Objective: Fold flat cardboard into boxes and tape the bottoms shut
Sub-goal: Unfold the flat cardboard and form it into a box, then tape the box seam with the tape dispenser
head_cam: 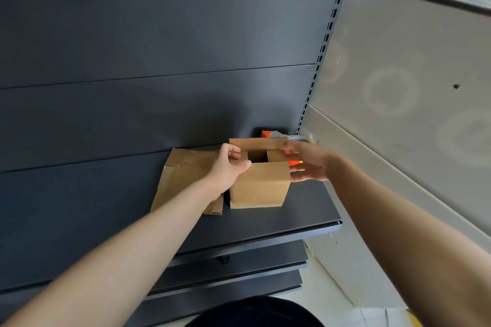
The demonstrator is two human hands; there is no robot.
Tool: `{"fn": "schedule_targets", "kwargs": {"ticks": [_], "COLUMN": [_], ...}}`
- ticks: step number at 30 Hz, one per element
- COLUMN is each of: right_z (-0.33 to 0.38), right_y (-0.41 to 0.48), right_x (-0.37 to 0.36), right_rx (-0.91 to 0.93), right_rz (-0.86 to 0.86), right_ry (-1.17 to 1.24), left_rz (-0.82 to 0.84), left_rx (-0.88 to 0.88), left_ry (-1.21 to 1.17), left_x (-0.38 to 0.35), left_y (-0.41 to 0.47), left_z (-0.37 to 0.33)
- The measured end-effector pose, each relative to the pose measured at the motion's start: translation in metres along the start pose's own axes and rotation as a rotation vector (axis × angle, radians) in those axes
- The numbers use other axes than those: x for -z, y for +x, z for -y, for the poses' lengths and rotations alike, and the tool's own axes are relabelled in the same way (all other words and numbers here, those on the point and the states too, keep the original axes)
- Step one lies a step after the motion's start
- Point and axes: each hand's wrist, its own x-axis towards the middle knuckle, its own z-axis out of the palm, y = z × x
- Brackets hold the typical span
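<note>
Your dark clothing [255, 312] is filling the bottom edge of the view, and both of your bare forearms are reaching forward over the dark grey shelf [265, 225] toward a small brown cardboard box [259, 184]. That box is standing upright on the shelf, near its right end, with its top flaps partly folded inward and a dark square opening showing between them. Your left hand [228, 167] is gripping the box at its upper left corner, the thumb lying across the near flap and the fingers curling over the left flap, so it is clenching cardboard. Your right hand [308, 162] is sitting at the box's right side with the fingers spread and loosely extended; the fingertips are touching the far flap's right end, and I cannot tell whether they are actually pinching it. Just left of the box, a stack of flat cardboard [183, 175] is lying on the shelf, partly under your left wrist. Behind the box and your right hand, an orange tape dispenser [267, 134] is resting against the shelf's back panel [159, 61], mostly hidden, with more orange showing beneath your right fingers. To the right, a pale wall [411, 74] is running alongside the shelving
</note>
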Motion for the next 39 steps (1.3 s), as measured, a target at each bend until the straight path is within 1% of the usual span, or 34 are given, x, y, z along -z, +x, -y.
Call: {"fn": "schedule_targets", "kwargs": {"ticks": [3,6,9,11,14,18,24,28,31,34,37,39], "right_z": [0.003,0.006,0.007,0.007,0.005,-0.007,-0.008,-0.003,0.002,0.004,0.004,0.000], "right_y": [-0.001,0.002,0.005,0.006,0.000,0.001,0.010,0.013,0.009,0.012,0.016,0.025], "right_x": [-0.001,-0.006,-0.009,-0.007,-0.002,0.001,-0.003,-0.004,-0.007,-0.007,-0.004,0.003], "right_rx": [0.012,0.020,0.010,0.008,0.015,0.028,0.017,-0.004,-0.015,-0.029,-0.014,0.065], "right_rz": [0.028,-0.048,-0.088,-0.059,-0.003,0.033,-0.033,-0.059,-0.102,-0.134,-0.151,-0.260], "right_ry": [-0.001,-0.037,-0.035,-0.031,-0.019,-0.063,-0.094,-0.109,-0.112,-0.104,-0.097,-0.060], "left_rz": [-0.092,-0.136,-0.085,-0.072,-0.087,-0.032,-0.054,-0.083,-0.036,0.013,0.023,0.032], "left_rx": [-0.045,-0.051,-0.064,-0.082,-0.099,-0.094,-0.085,-0.170,-0.249,-0.238,-0.226,-0.221], "left_ry": [0.109,0.078,0.054,0.070,-0.009,-0.066,-0.053,0.040,0.176,0.173,0.209,0.233], "left_x": [-0.007,-0.005,-0.001,-0.001,-0.001,-0.001,-0.004,-0.006,-0.007,-0.011,-0.011,-0.010], "left_y": [-0.002,-0.001,0.000,0.001,-0.003,-0.005,-0.001,0.007,0.016,0.020,0.022,0.022], "left_z": [0.002,0.002,0.001,0.001,0.005,0.012,0.010,0.005,0.001,-0.004,-0.006,-0.007]}}
